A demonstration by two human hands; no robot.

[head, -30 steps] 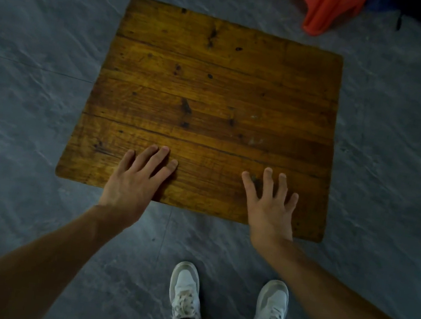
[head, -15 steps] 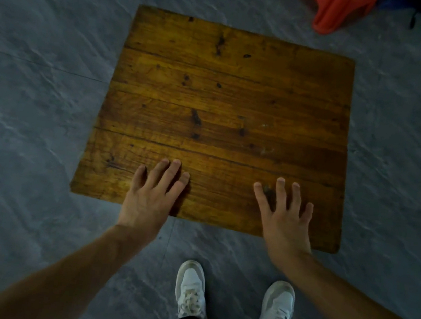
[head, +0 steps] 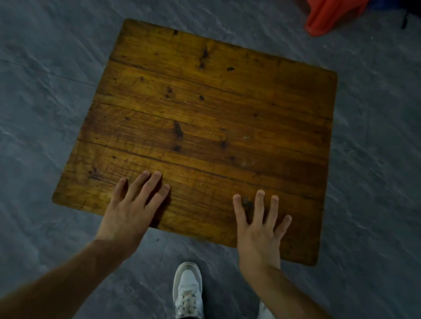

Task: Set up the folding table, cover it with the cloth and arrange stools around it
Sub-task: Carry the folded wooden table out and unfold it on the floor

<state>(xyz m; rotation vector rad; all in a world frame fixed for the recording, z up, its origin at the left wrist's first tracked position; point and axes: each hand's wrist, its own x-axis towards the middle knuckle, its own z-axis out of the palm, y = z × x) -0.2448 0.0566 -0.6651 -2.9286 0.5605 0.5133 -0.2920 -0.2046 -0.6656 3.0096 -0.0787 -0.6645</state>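
A: So, table (head: 207, 132) sits mid-frame, top face up, legs not visible. Standing, I'd guess, going by the shoes (head: 188, 290) well below it.

B: Hands?

A: Left hand (head: 130, 210) at the near edge, lower centre-left, fingers straight and close together, flat over the wood. Right hand (head: 259, 230) lower centre-right, fingers straight and spread. Both hold nothing. Contact or just above the top? Can't tell.

B: Step?

A: Probably checking that the table stands firm. Do it well: press evenly with both palms, rock lightly, confirm no wobble before the cloth goes on.

B: Cloth in view?

A: No. Only the stool (head: 328, 11), orange, upper right of the frame, well apart from the far right corner, partly cut off.

B: Edges?

A: Near edge runs under both wrists, just ahead of the shoes. Left edge slants toward the lower left. Corners rounded. All four sides show bare floor (head: 20, 134).

B: Room to move?

A: Plenty on the left and right of the frame. Dark thing at the upper right corner, can't identify. Stool likely has to come round from there.
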